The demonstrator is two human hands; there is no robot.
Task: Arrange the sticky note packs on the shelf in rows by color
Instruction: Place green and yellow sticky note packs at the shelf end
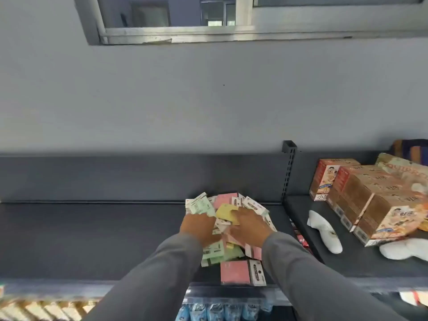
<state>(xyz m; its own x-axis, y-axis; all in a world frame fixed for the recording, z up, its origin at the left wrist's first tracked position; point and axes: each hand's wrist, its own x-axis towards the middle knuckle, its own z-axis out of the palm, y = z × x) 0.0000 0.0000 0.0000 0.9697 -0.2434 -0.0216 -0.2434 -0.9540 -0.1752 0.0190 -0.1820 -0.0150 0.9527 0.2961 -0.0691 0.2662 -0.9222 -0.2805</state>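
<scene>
Near edge: lower tier at 6 o'clock shows blue packs (222,312), cut off by the frame; tan boxes (46,309) at 7 o'clock are blurred.

Dark shelf (81,239) front lip runs across the 6 o'clock band. One pink pack (242,272) lies flat just inside that lip, apart from both hands. Big open stretch of shelf from 9 to 7 o'clock.

Sticky note pile (228,218) sits right of centre on the shelf, hard against the slotted upright (288,172) at its 2 o'clock. Mixed pink, green, yellow and white-labelled packs, jumbled, overlapping, no rows.

Left hand (200,228) and right hand (251,224) are both on top of the pile, backs to camera. Right-hand fingers touch a yellow pack (225,213); grip or just resting, cannot tell. Left-hand fingers are buried under green packs, state not visible.

Next bay, 3 o'clock: printed cartons (370,198), white soft items (325,231). Label print unreadable.

Far: grey wall, window frame (176,33) at 12 o'clock.
</scene>
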